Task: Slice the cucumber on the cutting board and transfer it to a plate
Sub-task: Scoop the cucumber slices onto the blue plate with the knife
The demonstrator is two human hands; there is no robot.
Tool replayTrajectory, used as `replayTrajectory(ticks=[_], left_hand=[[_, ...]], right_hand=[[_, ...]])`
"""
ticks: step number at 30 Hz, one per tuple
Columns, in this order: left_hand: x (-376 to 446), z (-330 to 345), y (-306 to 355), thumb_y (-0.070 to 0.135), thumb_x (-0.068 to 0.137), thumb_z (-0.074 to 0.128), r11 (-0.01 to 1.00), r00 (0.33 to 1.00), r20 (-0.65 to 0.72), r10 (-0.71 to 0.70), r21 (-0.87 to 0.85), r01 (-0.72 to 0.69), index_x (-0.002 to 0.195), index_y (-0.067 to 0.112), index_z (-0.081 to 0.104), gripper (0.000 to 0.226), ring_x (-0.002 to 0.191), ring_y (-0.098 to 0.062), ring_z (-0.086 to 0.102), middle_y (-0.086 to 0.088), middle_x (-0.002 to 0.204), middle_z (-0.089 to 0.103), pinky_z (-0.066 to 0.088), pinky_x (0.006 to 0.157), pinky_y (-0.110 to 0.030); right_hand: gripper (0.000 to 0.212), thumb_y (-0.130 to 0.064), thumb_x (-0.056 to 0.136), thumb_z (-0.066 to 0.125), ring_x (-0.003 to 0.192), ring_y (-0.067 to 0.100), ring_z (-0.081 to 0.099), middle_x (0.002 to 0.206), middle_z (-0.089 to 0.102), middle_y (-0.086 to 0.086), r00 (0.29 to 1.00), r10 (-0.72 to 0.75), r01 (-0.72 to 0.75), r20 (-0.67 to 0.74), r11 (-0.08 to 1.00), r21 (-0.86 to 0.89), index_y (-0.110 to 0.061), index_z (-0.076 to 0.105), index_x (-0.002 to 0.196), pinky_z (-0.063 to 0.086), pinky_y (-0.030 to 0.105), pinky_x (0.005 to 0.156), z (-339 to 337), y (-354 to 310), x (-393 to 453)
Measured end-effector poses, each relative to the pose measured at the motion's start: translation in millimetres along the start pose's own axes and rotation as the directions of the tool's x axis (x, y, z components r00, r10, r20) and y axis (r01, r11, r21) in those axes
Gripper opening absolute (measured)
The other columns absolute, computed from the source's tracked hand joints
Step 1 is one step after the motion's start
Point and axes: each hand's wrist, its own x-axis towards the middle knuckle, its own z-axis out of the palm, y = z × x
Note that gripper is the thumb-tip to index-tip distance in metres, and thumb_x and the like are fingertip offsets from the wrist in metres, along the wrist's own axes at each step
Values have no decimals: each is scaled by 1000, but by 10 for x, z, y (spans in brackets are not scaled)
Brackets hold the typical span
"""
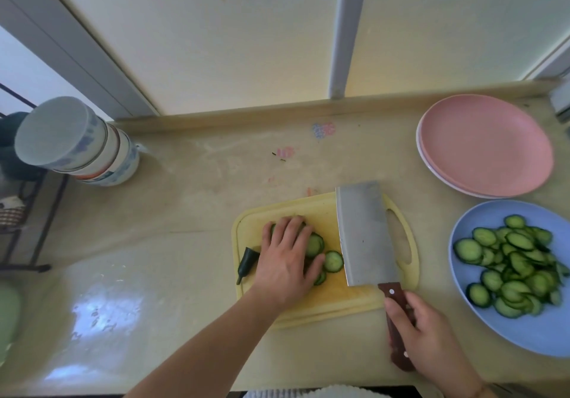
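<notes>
- Two hands are at work: the left hand (pixel 288 257) lies spread, palm down, over a small pile of slices (pixel 324 254) on the yellow board (pixel 339 300); the right hand (pixel 431 336) is wrapped round the wooden handle of the cleaver (pixel 365 234).
- Most of the cucumber already lies sliced on the blue plate (pixel 481 329), just right of the board. What remains on the board is this last pile and the dark stem end (pixel 246 263) at the left, beside the wrist.
- The step in hand looks like gathering the last slices onto the blade for the move to the plate.
- To do it well: lay the blade flat with its edge touching the board, just beside the slices, then sweep them onto it with the left palm, fingers kept flat and clear of the edge.
- Leave the stem end behind; it is waste.
- Carry the blade level and low across to the blue plate, left hand steadying the slices, since wet rounds slide easily.
- The pink plates (pixel 484 147) at the back of the surface (pixel 185 200) hold nothing and need not be touched.
</notes>
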Motion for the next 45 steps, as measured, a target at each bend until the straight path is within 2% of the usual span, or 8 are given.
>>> replayTrajectory(ticks=[12,18,26,29,31,35,39,45], left_hand=[[-134,37,41,81,89,30,991,984,175,-33,130,10,159,16,21,96,157,-28,0,-8,170,7,1,122,-58],[-100,38,61,80,93,20,992,979,200,-49,126,23,162,15,7,95,155,-20,-18,-5,170,-10,-9,124,-46],[-118,30,48,78,95,10,997,984,180,-5,75,-8,162,15,8,92,156,-22,-14,-6,170,-10,0,127,-48],[-117,60,71,75,98,12,998,989,135,59,27,-63,161,14,10,88,156,-24,-10,-10,170,-5,4,127,-49],[-103,81,103,72,99,16,995,989,102,104,-2,-105,159,12,14,84,157,-25,-6,-12,170,-1,11,126,-52],[-73,63,151,70,100,20,993,991,82,105,-58,-100,159,13,18,82,157,-23,-7,-9,170,0,13,125,-54],[-25,-17,247,72,98,22,982,989,30,142,-130,-137,158,11,22,85,157,-22,-3,-7,169,7,7,125,-57],[95,-106,471,61,101,36,910,977,-186,108,-378,-173,157,10,20,77,156,-29,12,-15,166,20,14,123,-61]], right_hand=[[9,-33,94,57,46,6,61,56,68,3,996,-86,92,36,969,-229,-34,62,87,48,21,54,-246,155,-44],[16,-65,85,36,57,5,62,56,63,-6,970,-182,228,163,915,-333,-54,49,83,50,28,61,-47,124,92],[17,-49,98,40,62,4,50,66,50,-15,928,-213,331,306,849,-412,-48,33,82,39,23,62,196,62,133],[2,-47,99,40,78,5,60,77,53,-19,904,-217,362,368,846,-392,-47,41,101,44,20,70,213,20,157],[11,-46,99,41,81,-1,60,81,54,-23,891,-236,385,388,845,-371,-43,46,108,45,16,73,220,9,165],[29,-62,89,35,66,-3,59,69,63,-13,916,-262,346,303,899,-268,-36,49,88,41,12,62,166,41,128],[31,-42,94,50,50,11,61,64,67,9,936,-248,291,250,944,-155,-12,58,89,45,18,53,95,47,56],[35,-44,90,52,50,16,62,61,67,10,971,-199,209,130,975,-72,-11,60,85,44,19,50,-279,104,-137]])
